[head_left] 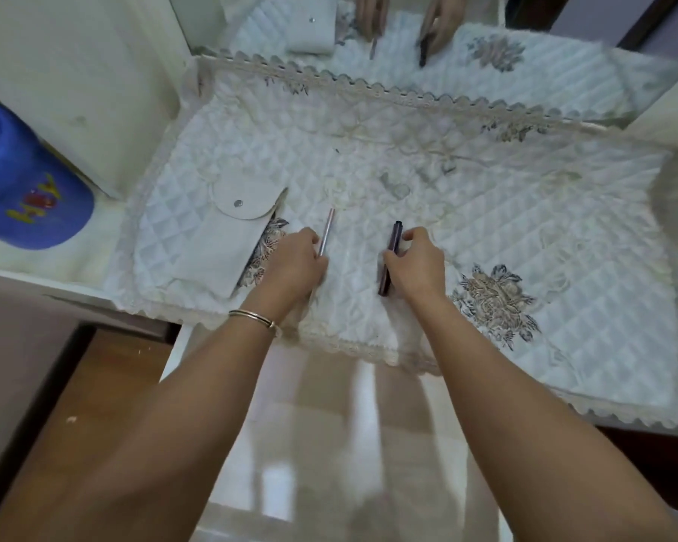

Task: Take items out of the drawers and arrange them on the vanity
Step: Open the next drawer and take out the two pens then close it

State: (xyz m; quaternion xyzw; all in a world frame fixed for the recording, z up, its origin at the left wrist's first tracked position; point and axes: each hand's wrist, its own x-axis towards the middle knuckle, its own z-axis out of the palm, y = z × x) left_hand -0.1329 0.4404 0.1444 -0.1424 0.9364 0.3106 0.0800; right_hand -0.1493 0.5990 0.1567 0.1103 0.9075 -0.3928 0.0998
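The vanity top is covered by a white quilted cloth (408, 150) with lace edging and grey flower prints. My left hand (294, 264) holds a thin pink pencil-like stick (327, 228) that lies low over the cloth, pointing away from me. My right hand (417, 264) grips a dark, thicker tube (390, 256), also pointing away and resting on or just above the cloth. The two items lie roughly parallel, a hand's width apart. A flat white pouch (220, 244) with a snap flap lies on the cloth just left of my left hand.
A mirror (447, 33) at the back reflects my hands and the pouch. A blue cap (28, 181) sits on a lower surface at the left beside a white cabinet side (75, 72). Below the cloth's front edge is the glossy vanity front (349, 444); wooden floor (94, 385) shows at lower left.
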